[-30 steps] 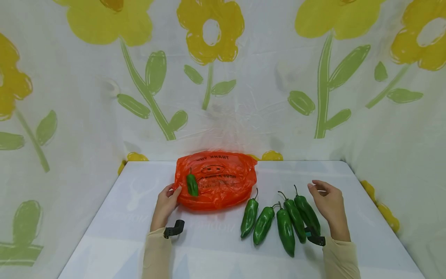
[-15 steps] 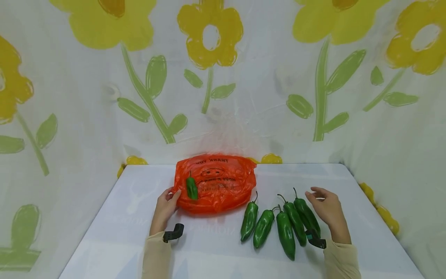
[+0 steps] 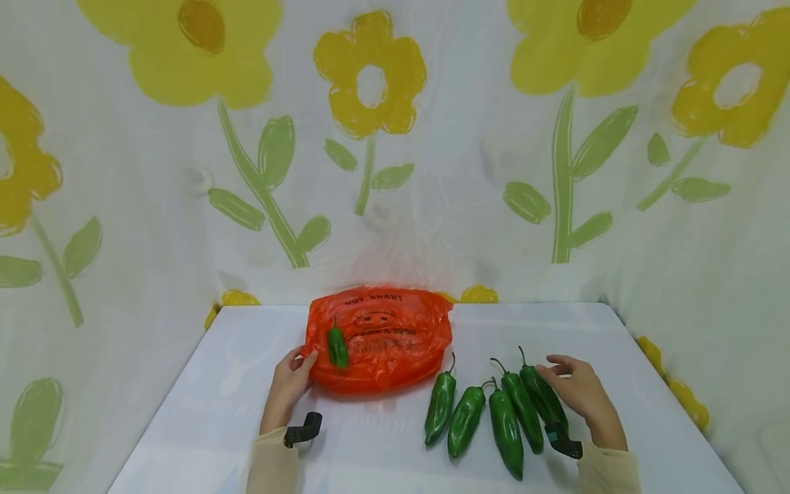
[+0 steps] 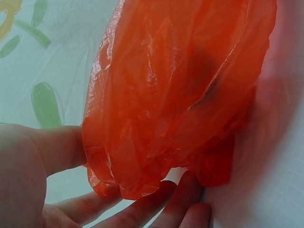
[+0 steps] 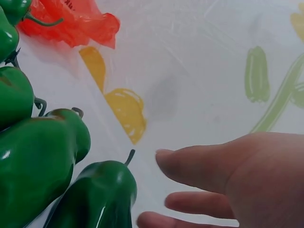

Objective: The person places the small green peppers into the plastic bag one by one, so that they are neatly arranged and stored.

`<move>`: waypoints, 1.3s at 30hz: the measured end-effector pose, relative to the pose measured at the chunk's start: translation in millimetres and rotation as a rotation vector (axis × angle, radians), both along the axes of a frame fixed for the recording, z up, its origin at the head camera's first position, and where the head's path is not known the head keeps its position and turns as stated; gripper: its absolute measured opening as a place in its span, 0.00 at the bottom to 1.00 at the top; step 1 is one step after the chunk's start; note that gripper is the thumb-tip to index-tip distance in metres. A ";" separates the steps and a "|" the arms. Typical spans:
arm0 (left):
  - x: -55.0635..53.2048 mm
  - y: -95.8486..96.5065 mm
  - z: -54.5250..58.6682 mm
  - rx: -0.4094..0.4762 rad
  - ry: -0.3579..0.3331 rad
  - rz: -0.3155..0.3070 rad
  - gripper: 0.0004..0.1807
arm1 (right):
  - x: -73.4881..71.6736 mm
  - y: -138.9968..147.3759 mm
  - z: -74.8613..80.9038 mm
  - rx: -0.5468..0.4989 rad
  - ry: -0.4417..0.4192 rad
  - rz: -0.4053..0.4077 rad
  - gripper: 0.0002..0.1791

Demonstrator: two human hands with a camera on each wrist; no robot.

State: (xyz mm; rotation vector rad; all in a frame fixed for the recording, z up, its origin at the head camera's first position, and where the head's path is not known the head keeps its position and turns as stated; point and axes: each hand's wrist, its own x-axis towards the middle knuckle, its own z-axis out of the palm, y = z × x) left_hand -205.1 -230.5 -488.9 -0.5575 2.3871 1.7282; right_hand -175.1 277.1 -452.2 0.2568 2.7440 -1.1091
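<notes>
My left hand (image 3: 290, 381) holds the left edge of a red plastic bag (image 3: 401, 370), thumb at the near side and fingers behind, as the left wrist view shows of the bag (image 4: 142, 95). On the bag's mirrored-print face lies one uncovered green pepper (image 3: 337, 348). My right hand (image 3: 580, 391) has its fingers loosely extended beside the rightmost green pepper (image 3: 543, 398), fingertips near its stem end. In the right wrist view nothing is between the thumb and fingers of that hand (image 5: 223, 175), and a pepper (image 5: 102, 194) lies just left of them.
Several more green peppers (image 3: 467, 420) lie in a row right of the bag, stems pointing away. The white table (image 3: 358, 460) ends at a flower-printed curtain (image 3: 457, 206) behind. A black wrist camera (image 3: 304, 430) juts inward from the left sleeve, another (image 3: 563, 442) over the right pepper.
The head view has tilted up, so everything sits lower in it. My right hand has come a little nearer to the rightmost pepper. My left hand stays at the bag's edge.
</notes>
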 end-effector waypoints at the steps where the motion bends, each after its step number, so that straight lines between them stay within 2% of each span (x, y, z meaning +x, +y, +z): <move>1: -0.1 0.1 0.3 0.001 0.002 0.002 0.40 | -0.5 0.3 -0.6 -0.007 -0.008 0.003 0.39; 11: 2.9 -1.7 -6.8 -0.035 0.019 0.003 0.41 | 1.6 2.6 -11.4 -0.018 -0.061 0.027 0.40; 18: 3.0 -2.4 -9.7 -0.045 0.024 0.004 0.43 | 3.4 4.7 -17.7 -0.019 -0.083 0.050 0.37; 24: -1.0 -2.1 -7.5 -0.032 0.010 0.009 0.43 | 1.8 5.9 -19.0 -0.038 -0.122 0.037 0.37; 29: -2.9 -2.0 -9.0 -0.034 0.013 0.016 0.42 | 2.6 5.8 -21.6 -0.095 -0.138 0.026 0.36; 39: -2.0 -2.5 -10.3 -0.028 0.025 0.013 0.43 | 1.1 7.8 -25.3 -0.148 -0.163 -0.004 0.36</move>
